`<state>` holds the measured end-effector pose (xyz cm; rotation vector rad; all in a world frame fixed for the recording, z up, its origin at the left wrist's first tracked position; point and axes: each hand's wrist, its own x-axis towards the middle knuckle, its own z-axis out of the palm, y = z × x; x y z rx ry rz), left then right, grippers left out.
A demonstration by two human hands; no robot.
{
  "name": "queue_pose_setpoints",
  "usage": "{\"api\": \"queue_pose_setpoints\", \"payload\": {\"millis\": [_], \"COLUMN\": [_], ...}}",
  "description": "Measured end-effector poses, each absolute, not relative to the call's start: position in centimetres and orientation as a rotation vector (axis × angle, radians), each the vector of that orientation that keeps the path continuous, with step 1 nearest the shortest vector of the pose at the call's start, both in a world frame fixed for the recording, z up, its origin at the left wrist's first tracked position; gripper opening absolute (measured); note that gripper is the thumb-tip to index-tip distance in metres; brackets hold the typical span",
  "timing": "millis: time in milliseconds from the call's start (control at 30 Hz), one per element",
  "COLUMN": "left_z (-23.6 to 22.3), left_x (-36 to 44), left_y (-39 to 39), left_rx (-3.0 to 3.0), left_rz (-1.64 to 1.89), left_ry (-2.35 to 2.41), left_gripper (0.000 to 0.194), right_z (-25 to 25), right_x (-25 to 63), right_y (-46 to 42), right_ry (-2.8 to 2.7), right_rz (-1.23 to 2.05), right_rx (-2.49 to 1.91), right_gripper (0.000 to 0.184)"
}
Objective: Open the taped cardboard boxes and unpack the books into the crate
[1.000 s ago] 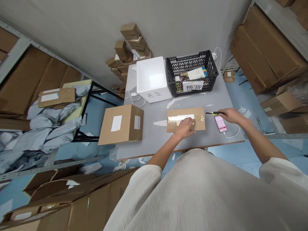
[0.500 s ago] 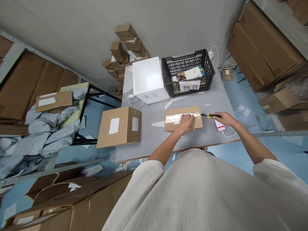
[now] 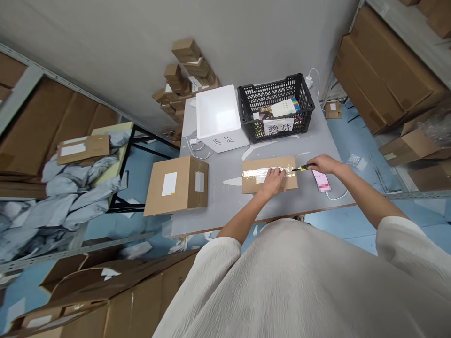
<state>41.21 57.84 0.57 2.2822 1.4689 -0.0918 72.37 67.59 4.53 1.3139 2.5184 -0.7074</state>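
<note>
A cardboard box [image 3: 255, 189] with shiny tape and a white label along its top lies on the grey table [image 3: 225, 206]. My left hand [image 3: 273, 182] rests on the box top, fingers spread over the label and tape. In my right hand [image 3: 323, 164] is a black and yellow utility knife [image 3: 303, 167], its tip at the taped right end of the box. Just below that hand lies a phone [image 3: 321, 180] with a pink screen, a white cable plugged into it.
Behind the box stand a white foam box [image 3: 230, 138] and a black plastic crate [image 3: 252, 126] holding books. A larger carton [image 3: 169, 185] sits at the table's left. Grey parcels [image 3: 52, 206] lie heaped farther left, and small boxes [image 3: 186, 51] are stacked by the wall.
My right hand has moved slightly up and left, and the knife is tilted the other way, its tip over the box's right end. My left hand stays on the box.
</note>
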Motion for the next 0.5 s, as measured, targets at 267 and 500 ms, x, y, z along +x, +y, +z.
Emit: {"api": "queue_pose_setpoints", "payload": {"millis": [267, 500], "left_z": [0.7, 0.9], "left_x": [41.1, 41.2], "left_y": [58.1, 58.2], "left_rx": [2.276, 2.26], "left_rz": [-0.091, -0.087], "left_ry": [1.465, 1.49], "left_gripper": [0.091, 0.091], "right_z": [2.5, 1.2], "right_x": [73.2, 74.3], "right_y": [66.0, 62.4], "right_ry": [2.215, 2.199], "right_rz": [-1.509, -1.626], "right_rx": [1.406, 1.574], "right_gripper": [0.055, 0.07]}}
